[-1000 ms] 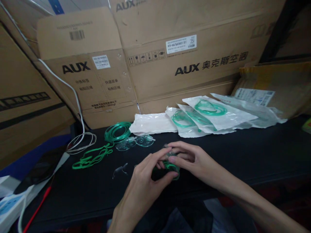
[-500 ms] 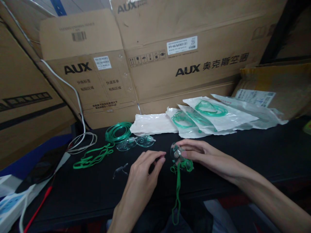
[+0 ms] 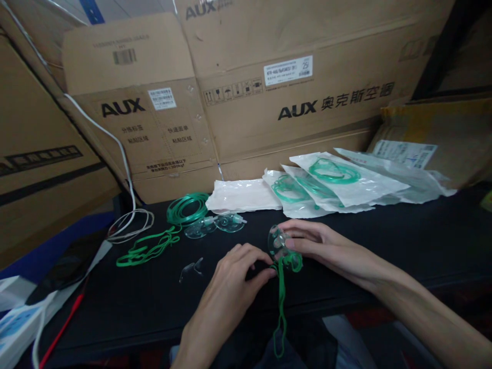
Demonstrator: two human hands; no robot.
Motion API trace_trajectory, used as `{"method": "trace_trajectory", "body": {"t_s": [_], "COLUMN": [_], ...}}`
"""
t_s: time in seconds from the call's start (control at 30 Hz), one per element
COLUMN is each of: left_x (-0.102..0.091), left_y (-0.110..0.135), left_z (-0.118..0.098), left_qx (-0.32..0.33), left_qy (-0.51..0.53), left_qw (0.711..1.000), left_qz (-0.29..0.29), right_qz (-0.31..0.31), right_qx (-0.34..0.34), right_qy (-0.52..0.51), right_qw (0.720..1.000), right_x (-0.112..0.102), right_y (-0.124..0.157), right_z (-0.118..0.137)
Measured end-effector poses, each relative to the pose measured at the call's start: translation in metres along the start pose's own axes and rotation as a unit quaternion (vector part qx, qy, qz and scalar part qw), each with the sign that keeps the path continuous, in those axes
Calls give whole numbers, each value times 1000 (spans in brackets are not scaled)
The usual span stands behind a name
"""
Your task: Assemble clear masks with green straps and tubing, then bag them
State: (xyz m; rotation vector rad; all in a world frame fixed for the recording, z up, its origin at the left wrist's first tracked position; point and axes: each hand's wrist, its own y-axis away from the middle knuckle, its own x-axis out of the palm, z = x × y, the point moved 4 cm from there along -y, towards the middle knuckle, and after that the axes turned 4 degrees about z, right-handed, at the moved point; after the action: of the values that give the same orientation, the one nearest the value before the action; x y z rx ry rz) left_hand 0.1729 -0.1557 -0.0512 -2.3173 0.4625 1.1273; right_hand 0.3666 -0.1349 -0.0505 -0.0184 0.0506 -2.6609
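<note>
My right hand (image 3: 330, 248) grips a clear plastic oxygen mask (image 3: 274, 242) between thumb and fingers, above the front of the black table. A green elastic strap (image 3: 282, 292) is bunched at the mask, and one long loop of it hangs past the table edge. My left hand (image 3: 236, 274) is closed in a pinch on the strap at the mask's lower left; the fingertips partly hide that spot. To the left of this hand lies a small clear bent plastic piece (image 3: 191, 268).
Behind the hands lie two clear masks (image 3: 229, 222), coiled green tubing (image 3: 187, 209) and loose green straps (image 3: 149, 247). White packets (image 3: 246, 196) and pouches with green tubing (image 3: 334, 171) line the back, against cardboard boxes (image 3: 246, 123). Cables (image 3: 125, 154) and a power strip (image 3: 19, 328) are at left.
My left hand has moved right and slightly down, from beside the mask to pinching the strap. My right hand keeps its hold, and the mask has turned slightly.
</note>
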Motion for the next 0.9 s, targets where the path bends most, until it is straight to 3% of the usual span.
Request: {"method": "trace_trajectory", "body": {"t_s": [0.3,0.6,0.9], "left_x": [-9,-15,-18], "left_y": [2,5,6], "left_z": [5,4,8], "left_qx": [-24,17,-6], "left_qy": [48,47,24], "left_qw": [994,991,985], "left_qz": [-97,-127,-173], "right_qz": [-29,-16,-13], "right_qx": [18,20,19], "right_qy": [-72,-113,-114], "right_qw": [997,993,993], "right_x": [7,6,6], "right_y": [-2,-3,0], "right_z": [2,-2,-1]}}
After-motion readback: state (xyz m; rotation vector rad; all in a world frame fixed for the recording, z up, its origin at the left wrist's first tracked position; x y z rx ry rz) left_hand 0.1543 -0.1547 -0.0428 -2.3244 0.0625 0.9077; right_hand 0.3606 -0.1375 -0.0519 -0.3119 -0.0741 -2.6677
